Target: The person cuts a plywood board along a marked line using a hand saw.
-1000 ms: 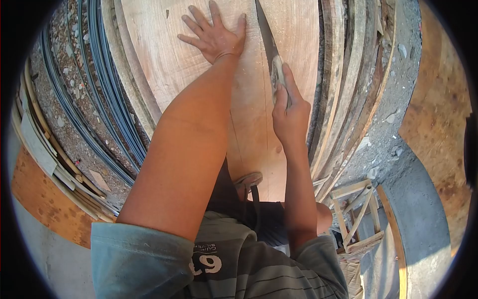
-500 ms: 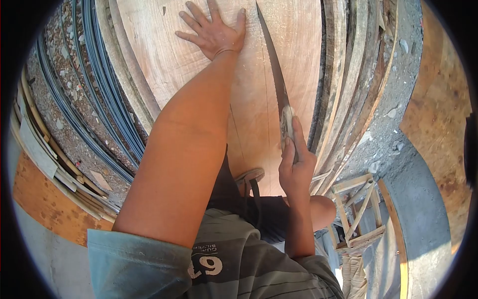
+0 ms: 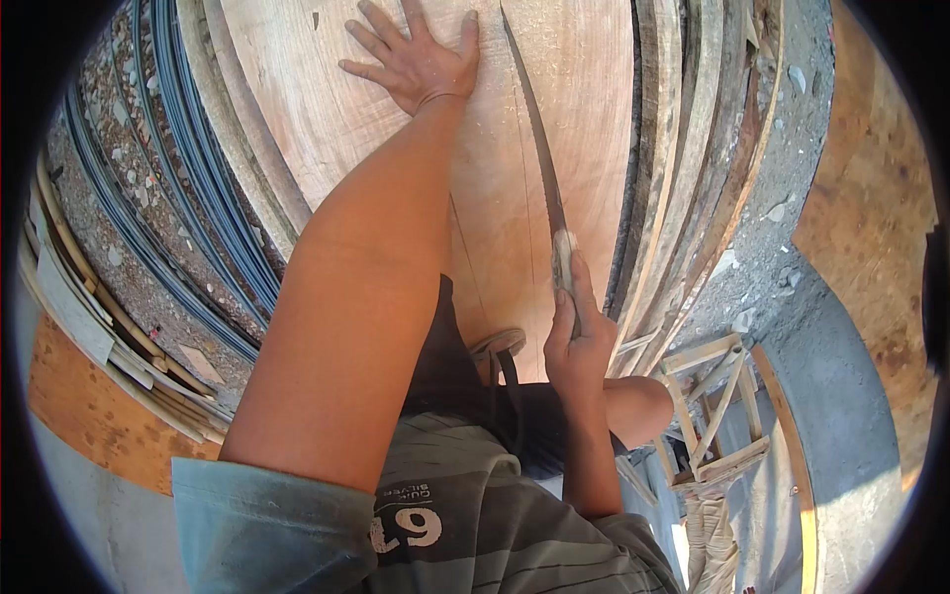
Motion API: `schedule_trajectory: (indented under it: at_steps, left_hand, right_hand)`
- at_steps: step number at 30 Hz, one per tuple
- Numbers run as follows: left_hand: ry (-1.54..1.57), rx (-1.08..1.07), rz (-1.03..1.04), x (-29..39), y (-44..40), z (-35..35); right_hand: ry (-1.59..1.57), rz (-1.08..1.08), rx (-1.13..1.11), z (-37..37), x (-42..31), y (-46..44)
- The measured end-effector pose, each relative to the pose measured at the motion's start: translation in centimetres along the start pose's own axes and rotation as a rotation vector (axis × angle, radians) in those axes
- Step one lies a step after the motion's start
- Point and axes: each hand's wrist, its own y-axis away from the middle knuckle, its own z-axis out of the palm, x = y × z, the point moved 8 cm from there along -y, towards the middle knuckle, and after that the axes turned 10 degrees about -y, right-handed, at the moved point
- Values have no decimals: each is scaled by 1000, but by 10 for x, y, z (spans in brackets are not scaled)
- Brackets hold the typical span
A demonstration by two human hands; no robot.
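My left hand (image 3: pixel 424 61) lies flat with fingers spread on a pale plywood sheet (image 3: pixel 327 119), near the top of the view. In my right hand (image 3: pixel 582 332) is the light handle of a hand saw (image 3: pixel 542 153). Its long, narrow toothed blade points away from me, the tip meeting the sheet to the right of my left hand. Thin dark lines run lengthwise along the sheet below and beside the blade. Fine sawdust specks dot the wood near the saw. A sandalled foot (image 3: pixel 498 343) shows on the sheet, close to my body.
Long weathered planks (image 3: pixel 683 148) lie along the sheet's right side. Bundled dark rods (image 3: pixel 193 129) run over gravel on the left. A wooden frame (image 3: pixel 714 416) stands at lower right, and a stained brown board (image 3: pixel 861 148) lies at far right.
The saw and my right hand have drawn slightly back toward my body. My left hand stays flat on the sheet; the whole view has shifted a little.
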Motion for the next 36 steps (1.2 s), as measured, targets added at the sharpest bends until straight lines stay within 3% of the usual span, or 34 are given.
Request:
schedule_trajectory:
  at_steps: [3,8,11,14,16,19,24,27,29,32,36]
  left_hand:
    - [-17,-22,-6,-1,-1,-1]
    - [22,1,9,-2,-1,0]
    - [25,35,14,-3,2,1]
    - [18,41,6,-2,2,1]
    - [18,24,5,1,1,1]
    - [-12,-7,-6,-1,0,-5]
    - [18,27,2,0,-4,-5]
    - [52,40,7,0,2,-4]
    - [20,40,0,0,2,-5]
    - [-12,52,-3,0,2,-2]
    - [-25,2,2,-2,1,0]
  right_hand:
    - [-41,57,-11,10,0,-29]
    - [-71,-67,20,62,-22,-164]
    - [-62,-55,22,49,-22,-139]
    - [12,77,-31,13,-7,-36]
    - [-6,33,7,-6,5,13]
    - [-38,52,14,3,3,-19]
    - [-27,-126,24,60,-29,-169]
    - [-61,-77,37,54,-19,-143]
    - [9,48,-7,33,-12,-78]
    - [-32,20,29,1,10,7]
    - [-7,48,8,7,9,-20]
